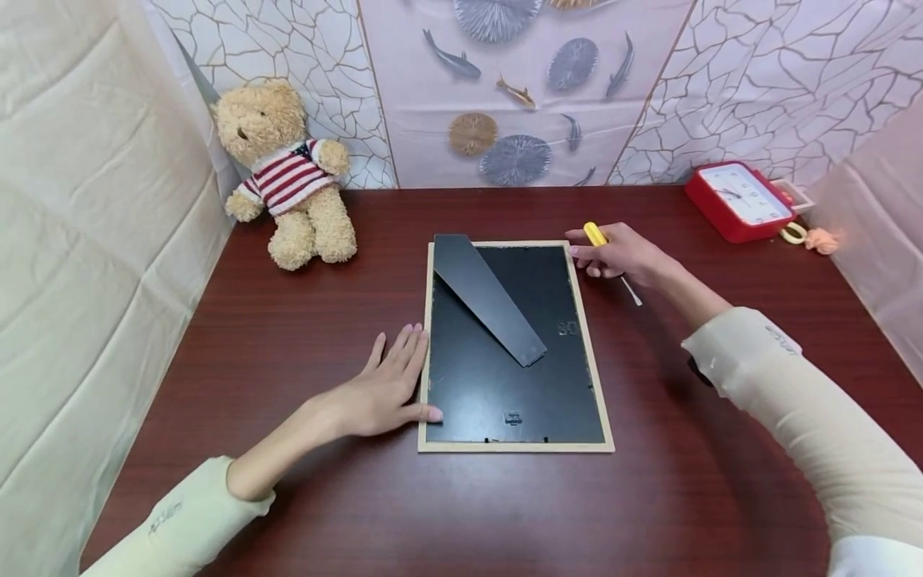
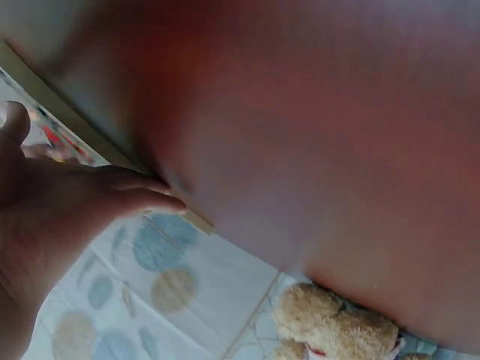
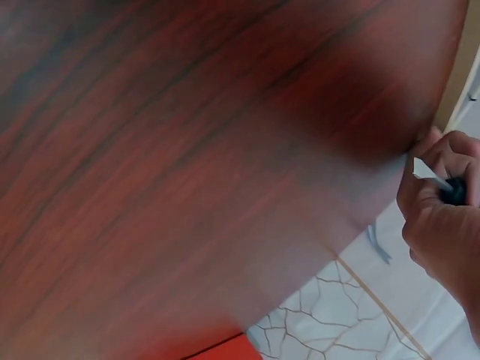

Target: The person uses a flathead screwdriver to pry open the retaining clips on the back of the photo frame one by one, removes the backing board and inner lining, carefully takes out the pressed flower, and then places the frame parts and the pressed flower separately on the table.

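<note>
- The picture frame [image 1: 515, 344] lies face down mid-desk [image 1: 288, 336], its stand flap raised.
- Left of the frame, the left hand [image 1: 385, 389] lies flat, fingers straight against the frame's left edge, thumb on its lower corner; if that pressure eases, the frame may skid.
- At the frame's upper right corner, the right hand [image 1: 620, 255] has its fingers clenched round a yellow-handled tool [image 1: 595, 234]; a slip could gouge the backing.

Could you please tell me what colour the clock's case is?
Red, with a white face; the clock shows best in the head view.
</note>
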Demonstrator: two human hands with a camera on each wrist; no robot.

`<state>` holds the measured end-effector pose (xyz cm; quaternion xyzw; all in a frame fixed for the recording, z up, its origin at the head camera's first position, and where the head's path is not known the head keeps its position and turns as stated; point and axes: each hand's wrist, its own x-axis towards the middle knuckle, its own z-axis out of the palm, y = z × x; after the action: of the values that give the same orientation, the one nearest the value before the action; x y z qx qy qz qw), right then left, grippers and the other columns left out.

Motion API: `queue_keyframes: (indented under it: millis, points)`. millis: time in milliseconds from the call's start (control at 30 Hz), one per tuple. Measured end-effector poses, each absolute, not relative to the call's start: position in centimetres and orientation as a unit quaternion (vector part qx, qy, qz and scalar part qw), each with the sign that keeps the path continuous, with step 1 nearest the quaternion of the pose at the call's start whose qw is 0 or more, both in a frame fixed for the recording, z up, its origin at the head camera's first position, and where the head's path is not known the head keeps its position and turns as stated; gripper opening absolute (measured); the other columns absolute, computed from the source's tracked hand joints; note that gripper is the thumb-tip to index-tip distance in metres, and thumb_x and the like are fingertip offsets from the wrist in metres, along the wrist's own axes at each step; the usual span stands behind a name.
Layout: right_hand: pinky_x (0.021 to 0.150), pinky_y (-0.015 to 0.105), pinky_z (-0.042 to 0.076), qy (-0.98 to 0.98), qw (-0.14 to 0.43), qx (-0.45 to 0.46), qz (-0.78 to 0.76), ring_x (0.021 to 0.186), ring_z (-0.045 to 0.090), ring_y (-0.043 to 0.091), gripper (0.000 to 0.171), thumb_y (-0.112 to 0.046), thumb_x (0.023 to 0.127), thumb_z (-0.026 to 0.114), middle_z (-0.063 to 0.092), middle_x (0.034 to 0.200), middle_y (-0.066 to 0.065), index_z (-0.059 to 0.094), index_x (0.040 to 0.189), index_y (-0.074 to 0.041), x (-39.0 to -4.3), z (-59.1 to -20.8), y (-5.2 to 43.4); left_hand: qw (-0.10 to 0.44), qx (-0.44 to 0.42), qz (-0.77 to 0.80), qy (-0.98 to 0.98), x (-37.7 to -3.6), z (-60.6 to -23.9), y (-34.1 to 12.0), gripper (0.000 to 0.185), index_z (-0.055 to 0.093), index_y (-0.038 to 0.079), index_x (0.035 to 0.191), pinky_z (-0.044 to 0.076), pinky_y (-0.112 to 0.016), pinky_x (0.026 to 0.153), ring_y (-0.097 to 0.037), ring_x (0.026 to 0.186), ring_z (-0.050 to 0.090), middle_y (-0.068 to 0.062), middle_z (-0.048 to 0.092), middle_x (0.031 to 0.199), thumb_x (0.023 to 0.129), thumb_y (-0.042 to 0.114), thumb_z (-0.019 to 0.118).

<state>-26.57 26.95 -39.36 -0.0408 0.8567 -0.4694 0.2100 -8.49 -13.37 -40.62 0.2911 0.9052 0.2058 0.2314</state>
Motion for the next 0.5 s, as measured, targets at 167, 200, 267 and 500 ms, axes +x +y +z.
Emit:
queue_keyframes:
  millis: [167, 200, 267, 500]
  points:
    - [0.053, 0.019, 0.043, 0.849, 0.204, -0.003, -0.486, 0.063, 0.06, 0.006, 0.053, -0.019, 0.111, 0.066, 0.07, 0.076, -0.008, 0.054, 0.158, 0.003, -27.6, -40.2, 26.7, 0.226, 0.291, 0.204, 0.907, -5.8, -40.9, -13.2, 0.123, 0.002, -0.015, 0.169, -0.004, -0.069, 0.133, -0.047, 0.169, -0.009, -0.034, -0.009, 0.179, 0.1, 0.054, 0.076]
    - [0.054, 0.019, 0.042, 0.847, 0.204, 0.005, -0.49, 0.063, 0.061, 0.005, 0.052, -0.019, 0.111, 0.066, 0.071, 0.076, -0.009, 0.056, 0.158, 0.003, -27.7, -40.4, 26.7, 0.222, 0.292, 0.204, 0.908, -5.4, -41.0, -13.1, 0.124, 0.003, -0.015, 0.169, -0.003, -0.069, 0.133, -0.047, 0.169, -0.008, -0.034, -0.008, 0.179, 0.098, 0.055, 0.077]
    - [0.053, 0.02, 0.039, 0.839, 0.207, 0.018, -0.502, 0.062, 0.063, 0.005, 0.051, -0.018, 0.112, 0.065, 0.073, 0.075, -0.01, 0.056, 0.157, 0.003, -27.9, -40.5, 26.7, 0.216, 0.29, 0.203, 0.91, -4.9, -41.2, -12.9, 0.125, 0.004, -0.016, 0.169, -0.001, -0.068, 0.134, -0.048, 0.169, -0.008, -0.034, -0.008, 0.179, 0.098, 0.055, 0.079]
    - [0.052, 0.019, 0.036, 0.833, 0.209, 0.025, -0.512, 0.061, 0.068, 0.004, 0.052, -0.016, 0.109, 0.071, 0.076, 0.075, -0.01, 0.059, 0.155, 0.004, -28.1, -40.8, 26.6, 0.185, 0.289, 0.167, 0.924, -4.7, -41.4, -12.6, 0.12, 0.009, -0.017, 0.168, -0.004, -0.07, 0.132, -0.048, 0.17, -0.002, -0.035, 0.0, 0.179, 0.1, 0.056, 0.075]
